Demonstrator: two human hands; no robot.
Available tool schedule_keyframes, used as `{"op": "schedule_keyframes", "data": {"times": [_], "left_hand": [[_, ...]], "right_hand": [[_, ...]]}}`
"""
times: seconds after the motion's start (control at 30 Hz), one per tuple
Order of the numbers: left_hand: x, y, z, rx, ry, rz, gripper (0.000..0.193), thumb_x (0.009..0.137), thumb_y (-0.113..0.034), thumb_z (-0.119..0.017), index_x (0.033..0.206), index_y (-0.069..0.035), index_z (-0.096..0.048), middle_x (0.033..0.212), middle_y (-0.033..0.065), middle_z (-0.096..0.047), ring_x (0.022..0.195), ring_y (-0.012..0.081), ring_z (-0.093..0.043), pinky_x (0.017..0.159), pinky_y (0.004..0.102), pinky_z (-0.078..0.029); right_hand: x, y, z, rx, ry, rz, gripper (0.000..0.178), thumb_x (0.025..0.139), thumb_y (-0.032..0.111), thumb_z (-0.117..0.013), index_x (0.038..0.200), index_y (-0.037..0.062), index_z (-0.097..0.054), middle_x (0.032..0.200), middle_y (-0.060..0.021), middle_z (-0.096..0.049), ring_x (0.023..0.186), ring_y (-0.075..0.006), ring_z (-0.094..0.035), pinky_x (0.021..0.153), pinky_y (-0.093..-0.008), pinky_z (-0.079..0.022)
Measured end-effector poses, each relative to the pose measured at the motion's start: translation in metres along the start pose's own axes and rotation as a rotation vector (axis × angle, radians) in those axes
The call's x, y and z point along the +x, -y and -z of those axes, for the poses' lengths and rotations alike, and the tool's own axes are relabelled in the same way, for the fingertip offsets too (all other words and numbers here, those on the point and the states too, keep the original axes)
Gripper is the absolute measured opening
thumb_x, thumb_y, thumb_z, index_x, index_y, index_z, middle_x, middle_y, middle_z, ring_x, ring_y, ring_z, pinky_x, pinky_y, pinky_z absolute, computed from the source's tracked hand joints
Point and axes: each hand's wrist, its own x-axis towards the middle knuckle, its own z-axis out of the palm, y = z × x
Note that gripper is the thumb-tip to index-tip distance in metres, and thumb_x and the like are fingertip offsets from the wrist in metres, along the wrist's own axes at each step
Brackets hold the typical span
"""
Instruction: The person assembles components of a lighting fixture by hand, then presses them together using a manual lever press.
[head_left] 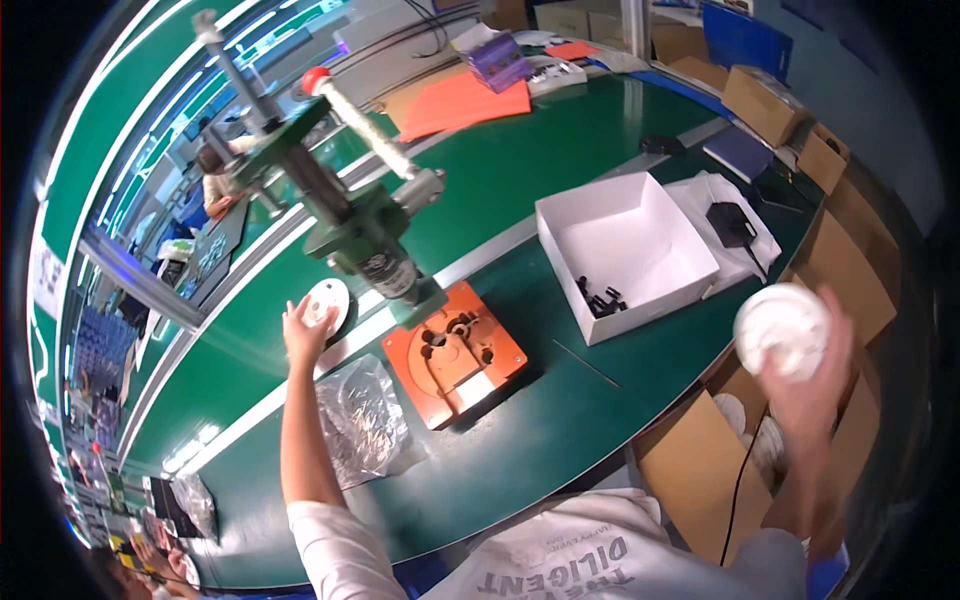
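Observation:
My left hand reaches past the press, with its thumb over the near edge of a flat white disc and its fingers at the disc's left side. Off the table's right edge, my right hand is closed round a thick white round part, thumb across its face and slightly blurred. Between them stands a green hand press, its lever ending in a red knob. Under the ram lies an orange fixture block with a round recess and dark cut-outs.
A white box holds several small black parts. A clear plastic bag lies left of the fixture. Open cartons, with white round parts inside, stand below the right edge. A black adapter rests beside the box. Other people work at left.

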Motion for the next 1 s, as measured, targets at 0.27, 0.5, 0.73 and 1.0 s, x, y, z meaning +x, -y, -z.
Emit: {"op": "schedule_keyframes", "data": {"times": [0.27, 0.5, 0.73, 1.0], "left_hand": [[-0.086, -0.108, 0.077, -0.675, -0.304, -0.234, 0.034, 0.102, -0.022, -0.067, 0.13, -0.002, -0.068, 0.132, 0.0162, -0.069, 0.111, 0.0227, -0.069, 0.094, 0.0349, -0.052], [-0.276, -0.165, 0.111, -1.473, 1.221, -0.05, 0.144, 0.064, -0.102, -0.046, 0.164, 0.001, -0.024, 0.166, 0.0237, -0.033, 0.148, 0.036, -0.045, 0.121, 0.0484, -0.038], [-0.306, -0.135, 0.089, -2.064, 1.586, 0.347, 0.13, 0.066, -0.077, -0.074, 0.162, -0.004, -0.029, 0.16, 0.0309, -0.036, 0.147, 0.0451, -0.043, 0.119, 0.052, -0.042], [-0.309, -0.129, 0.077, -2.139, 1.945, 0.257, 0.136, 0.071, -0.065, -0.083, 0.163, 0.007, -0.015, 0.158, 0.0353, -0.035, 0.142, 0.0422, -0.048, 0.115, 0.0445, -0.048]], "right_hand": [[-0.03, 0.11, -0.06, 0.786, 0.529, 0.375, 0.093, 0.068, 0.023, -0.093, 0.144, -0.0049, -0.048, 0.116, -0.0203, -0.059, 0.098, -0.0313, -0.065, 0.083, -0.0377, -0.057], [-0.03, 0.201, -0.11, 1.265, 0.579, 0.584, 0.08, 0.066, 0.029, -0.096, 0.13, -0.0015, -0.059, 0.114, -0.0129, -0.07, 0.1, -0.0318, -0.069, 0.09, -0.0414, -0.056], [-0.002, 0.25, -0.158, 1.22, 0.866, 0.725, 0.059, 0.077, 0.037, -0.09, 0.121, 0.002, -0.072, 0.12, -0.0152, -0.068, 0.111, -0.0313, -0.066, 0.088, -0.0411, -0.054], [-0.022, 0.348, -0.264, 0.544, 0.856, 1.321, 0.01, 0.085, 0.006, -0.068, 0.092, -0.0002, -0.072, 0.1, -0.0148, -0.072, 0.094, -0.0345, -0.069, 0.08, -0.0424, -0.058]]}}
